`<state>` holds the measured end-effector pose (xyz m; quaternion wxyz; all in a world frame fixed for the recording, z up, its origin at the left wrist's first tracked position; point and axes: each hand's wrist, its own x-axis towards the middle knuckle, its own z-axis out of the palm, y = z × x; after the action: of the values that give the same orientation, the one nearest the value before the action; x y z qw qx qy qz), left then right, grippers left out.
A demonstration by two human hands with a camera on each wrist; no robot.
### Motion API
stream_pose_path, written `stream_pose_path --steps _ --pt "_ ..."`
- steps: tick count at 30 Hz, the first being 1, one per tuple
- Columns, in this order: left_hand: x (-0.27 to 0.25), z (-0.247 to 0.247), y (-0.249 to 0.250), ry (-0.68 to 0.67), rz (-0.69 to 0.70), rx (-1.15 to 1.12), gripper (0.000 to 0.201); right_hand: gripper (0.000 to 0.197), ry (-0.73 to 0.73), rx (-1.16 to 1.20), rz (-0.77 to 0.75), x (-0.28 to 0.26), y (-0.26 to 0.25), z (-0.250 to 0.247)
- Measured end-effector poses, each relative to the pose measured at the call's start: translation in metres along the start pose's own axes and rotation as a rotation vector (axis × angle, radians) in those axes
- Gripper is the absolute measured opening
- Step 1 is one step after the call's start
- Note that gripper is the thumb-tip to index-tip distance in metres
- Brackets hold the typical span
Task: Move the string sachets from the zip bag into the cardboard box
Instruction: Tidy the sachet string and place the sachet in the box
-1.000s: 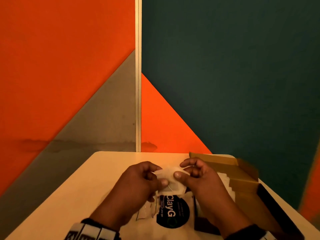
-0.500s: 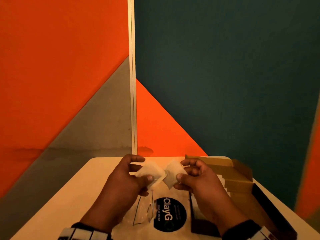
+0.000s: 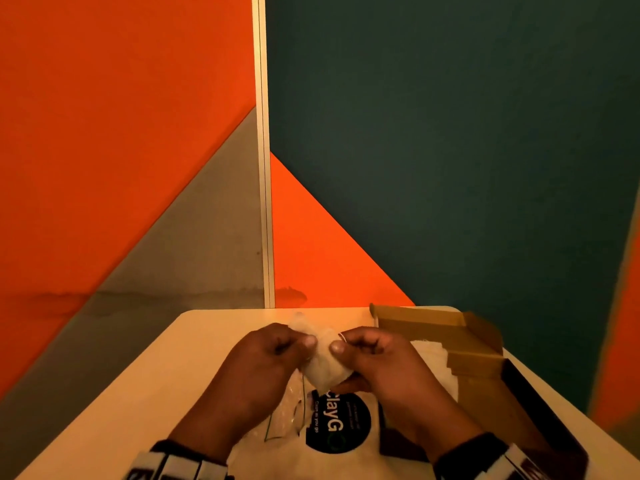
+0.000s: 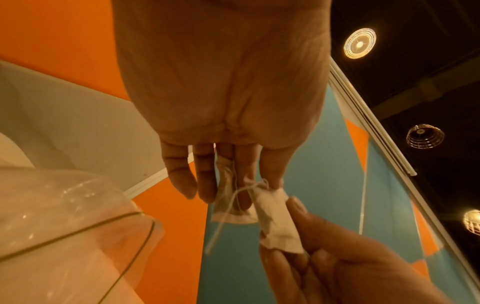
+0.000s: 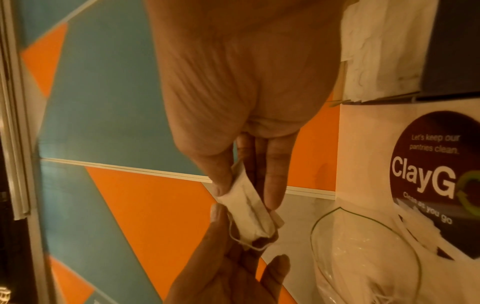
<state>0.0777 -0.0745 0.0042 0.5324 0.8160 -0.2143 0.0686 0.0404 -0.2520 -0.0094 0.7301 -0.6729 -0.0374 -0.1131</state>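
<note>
Now two sachets hang between the hands above the zip bag, strings tangled. Left hand pinches one, right hand pinches the other. They look light, soft and tearable; hold the paper edges, not the string. The box sits open at right on the pale table, with orange and teal walls behind.

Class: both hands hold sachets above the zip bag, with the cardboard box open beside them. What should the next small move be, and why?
Probably ease the two sachets apart: the left hand pinches one sachet, the right hand the other sachet, and their strings look knotted together. Then carry them to the cardboard box.
</note>
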Motion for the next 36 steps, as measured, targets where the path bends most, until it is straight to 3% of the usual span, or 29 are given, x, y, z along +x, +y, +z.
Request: stream_pose_path --steps 4,14,23,32,36 --pt "-0.003 0.006 0.003 -0.018 0.03 0.043 0.019 0.008 -0.03 -0.042 0.003 -0.004 -0.001 0.001" --pt "-0.004 0.002 0.005 -0.111 0.006 0.015 0.023 0.014 0.084 -0.089 0.016 0.001 0.0 -0.007" --pt "-0.004 0.003 0.003 -0.107 -0.038 0.047 0.02 0.014 0.174 -0.044 0.067 0.003 0.0 -0.01" --pt "-0.003 0.0 0.001 -0.115 -0.04 0.137 0.029 0.009 0.348 0.114 0.126 0.012 0.002 -0.026" --pt "-0.002 -0.003 -0.001 -0.098 -0.042 0.15 0.03 0.009 0.504 -0.029 0.042 0.015 0.004 -0.031"
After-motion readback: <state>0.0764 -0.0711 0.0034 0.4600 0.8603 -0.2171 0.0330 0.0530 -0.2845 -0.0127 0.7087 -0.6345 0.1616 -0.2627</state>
